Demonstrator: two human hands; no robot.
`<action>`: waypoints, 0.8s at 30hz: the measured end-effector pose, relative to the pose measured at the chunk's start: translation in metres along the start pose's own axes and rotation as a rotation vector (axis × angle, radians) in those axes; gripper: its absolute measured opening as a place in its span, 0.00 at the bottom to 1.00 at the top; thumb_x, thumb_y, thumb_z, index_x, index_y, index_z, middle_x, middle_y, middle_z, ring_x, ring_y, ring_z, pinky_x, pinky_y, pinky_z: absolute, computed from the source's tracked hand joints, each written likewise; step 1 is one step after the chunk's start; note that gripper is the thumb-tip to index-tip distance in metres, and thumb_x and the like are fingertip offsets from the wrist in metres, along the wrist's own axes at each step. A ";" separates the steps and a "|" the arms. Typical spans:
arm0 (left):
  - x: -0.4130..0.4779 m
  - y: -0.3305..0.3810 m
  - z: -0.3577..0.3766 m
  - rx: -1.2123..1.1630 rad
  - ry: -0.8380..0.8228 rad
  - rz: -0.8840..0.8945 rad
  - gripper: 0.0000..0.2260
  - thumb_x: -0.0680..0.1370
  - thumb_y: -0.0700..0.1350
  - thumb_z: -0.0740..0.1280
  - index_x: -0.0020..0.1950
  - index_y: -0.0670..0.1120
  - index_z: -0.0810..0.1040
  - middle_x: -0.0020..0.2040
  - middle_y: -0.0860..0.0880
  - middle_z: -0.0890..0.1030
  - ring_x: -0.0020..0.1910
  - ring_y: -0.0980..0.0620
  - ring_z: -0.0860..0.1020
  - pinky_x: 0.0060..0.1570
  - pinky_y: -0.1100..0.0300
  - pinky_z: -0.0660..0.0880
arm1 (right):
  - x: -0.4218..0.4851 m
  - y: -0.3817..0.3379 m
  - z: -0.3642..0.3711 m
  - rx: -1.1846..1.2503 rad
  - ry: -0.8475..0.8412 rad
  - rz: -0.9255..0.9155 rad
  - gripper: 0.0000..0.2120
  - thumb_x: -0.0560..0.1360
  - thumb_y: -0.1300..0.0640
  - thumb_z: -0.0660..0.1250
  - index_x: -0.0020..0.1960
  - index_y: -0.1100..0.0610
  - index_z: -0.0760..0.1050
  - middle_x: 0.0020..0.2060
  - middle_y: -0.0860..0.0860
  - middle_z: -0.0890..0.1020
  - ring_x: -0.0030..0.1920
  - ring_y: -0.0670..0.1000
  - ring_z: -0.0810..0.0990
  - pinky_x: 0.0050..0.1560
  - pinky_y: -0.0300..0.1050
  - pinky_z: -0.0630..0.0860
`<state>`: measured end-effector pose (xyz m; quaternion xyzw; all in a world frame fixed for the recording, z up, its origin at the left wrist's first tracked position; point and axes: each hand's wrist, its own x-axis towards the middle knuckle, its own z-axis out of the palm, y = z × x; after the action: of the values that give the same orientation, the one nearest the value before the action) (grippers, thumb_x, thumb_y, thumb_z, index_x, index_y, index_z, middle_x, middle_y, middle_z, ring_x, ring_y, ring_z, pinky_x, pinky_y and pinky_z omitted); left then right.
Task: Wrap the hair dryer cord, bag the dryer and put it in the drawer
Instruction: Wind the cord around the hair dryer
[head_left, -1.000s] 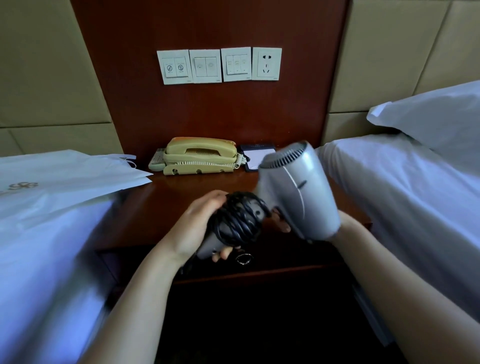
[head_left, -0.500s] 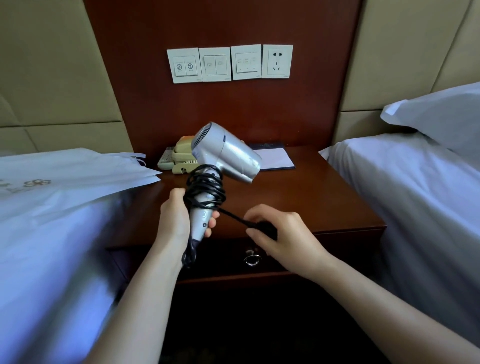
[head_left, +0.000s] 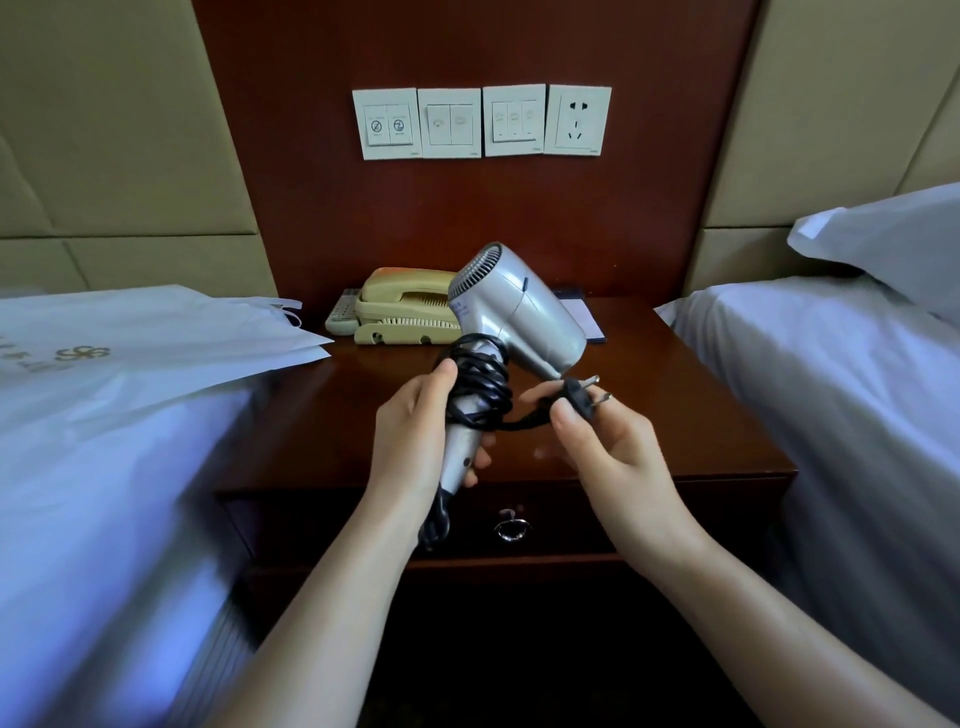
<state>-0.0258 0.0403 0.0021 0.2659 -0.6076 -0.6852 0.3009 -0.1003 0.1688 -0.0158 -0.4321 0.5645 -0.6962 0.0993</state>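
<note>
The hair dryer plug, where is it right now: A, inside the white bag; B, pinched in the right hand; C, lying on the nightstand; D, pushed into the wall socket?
B: the plug sits between the fingertips of the right hand, prongs pointing away, while the left hand holds the hair dryer by its cord-wrapped handle; the wall socket has nothing in it.

Left hand (head_left: 415, 431) curls round the dryer handle (head_left: 460, 457), thumb up top. Right hand (head_left: 602, 441), just right of that handle, pinches the plug (head_left: 579, 397) between thumb and fingers, forearms angled inward.
</note>
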 end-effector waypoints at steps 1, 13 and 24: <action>0.000 0.000 0.000 0.004 -0.001 0.006 0.18 0.78 0.53 0.61 0.48 0.38 0.79 0.27 0.41 0.78 0.21 0.49 0.73 0.21 0.62 0.68 | 0.001 0.001 -0.001 -0.012 -0.031 0.015 0.10 0.76 0.55 0.59 0.48 0.57 0.78 0.42 0.47 0.82 0.46 0.45 0.80 0.48 0.38 0.76; -0.008 -0.003 0.020 0.049 -0.071 0.109 0.10 0.77 0.48 0.62 0.49 0.42 0.77 0.26 0.47 0.79 0.21 0.49 0.75 0.20 0.61 0.70 | 0.015 -0.003 -0.011 0.111 -0.036 0.065 0.15 0.78 0.53 0.61 0.42 0.65 0.66 0.26 0.50 0.75 0.30 0.48 0.76 0.39 0.38 0.73; 0.005 -0.024 0.048 -0.190 -0.135 -0.019 0.07 0.79 0.44 0.61 0.54 0.52 0.75 0.54 0.44 0.82 0.55 0.45 0.80 0.62 0.42 0.73 | 0.020 0.001 -0.026 -0.471 0.148 -0.059 0.06 0.78 0.52 0.62 0.45 0.52 0.77 0.33 0.45 0.80 0.35 0.40 0.76 0.36 0.31 0.70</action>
<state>-0.0661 0.0707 -0.0155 0.1950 -0.5563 -0.7589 0.2767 -0.1314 0.1735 -0.0067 -0.4075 0.7039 -0.5780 -0.0663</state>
